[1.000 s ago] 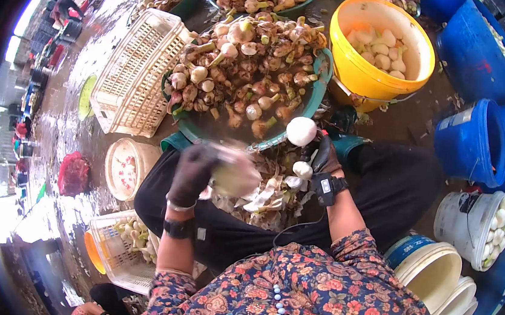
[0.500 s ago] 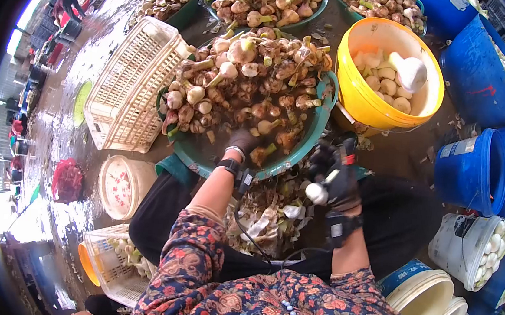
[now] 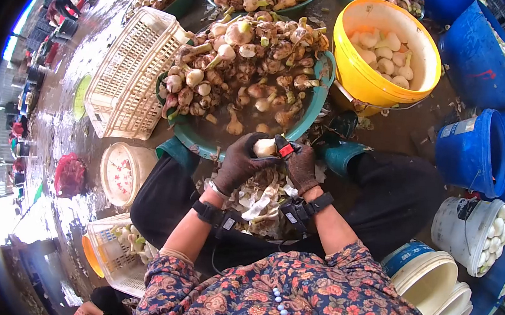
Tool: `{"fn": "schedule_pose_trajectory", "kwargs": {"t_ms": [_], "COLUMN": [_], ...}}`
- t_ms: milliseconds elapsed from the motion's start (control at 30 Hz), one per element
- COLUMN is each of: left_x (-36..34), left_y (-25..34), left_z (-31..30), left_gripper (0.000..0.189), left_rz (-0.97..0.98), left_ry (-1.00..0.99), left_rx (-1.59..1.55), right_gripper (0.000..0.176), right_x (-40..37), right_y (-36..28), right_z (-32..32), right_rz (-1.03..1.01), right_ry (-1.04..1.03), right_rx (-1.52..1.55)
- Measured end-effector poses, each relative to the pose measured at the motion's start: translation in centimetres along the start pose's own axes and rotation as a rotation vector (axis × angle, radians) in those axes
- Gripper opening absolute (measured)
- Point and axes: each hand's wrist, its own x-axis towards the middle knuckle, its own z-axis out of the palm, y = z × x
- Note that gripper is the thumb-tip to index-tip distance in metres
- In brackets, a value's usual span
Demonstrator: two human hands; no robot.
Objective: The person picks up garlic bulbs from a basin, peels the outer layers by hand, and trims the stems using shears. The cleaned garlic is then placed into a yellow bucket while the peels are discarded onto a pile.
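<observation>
My gloved left hand (image 3: 237,163) is closed around a whitish garlic bulb (image 3: 264,147) in front of my lap. Against the bulb's right side, my gloved right hand (image 3: 301,167) grips a knife with a black and red handle (image 3: 287,149); its blade is hidden. Just beyond both hands stands a green basin (image 3: 324,97), heaped with unpeeled garlic (image 3: 238,53) and holding murky water at its near side. Below my hands lies a pile of garlic peelings (image 3: 260,204) between my legs.
A yellow bucket (image 3: 356,85) with peeled bulbs stands right of the basin. White plastic crates (image 3: 129,79) and a pale bucket (image 3: 118,172) are on the left. Blue buckets (image 3: 469,151) and a white bucket of garlic (image 3: 464,229) line the right. Another person bends at upper left.
My left hand has come out of the basin with a garlic bulb. My right hand has moved left to meet it, still holding the knife. A white bulb over the yellow bucket is gone from there.
</observation>
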Motion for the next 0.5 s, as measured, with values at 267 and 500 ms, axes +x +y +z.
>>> {"fn": "schedule_pose_trajectory", "kwargs": {"t_ms": [267,500], "left_x": [-1.8,-3.0], "left_y": [0.6,-0.5], "left_z": [-0.6,3.1], "left_gripper": [0.047,0.057], "left_rz": [-0.141,-0.036], "left_ry": [-0.036,0.016], "left_rx": [-0.175,-0.443], "right_gripper": [0.024,0.038], "right_x": [-1.8,-2.8], "right_y": [-2.2,-0.8], "right_z": [-2.2,-2.1], "right_rz": [0.304,-0.044], "right_ry": [-0.271,-0.266], "right_rx": [0.307,0.391]}}
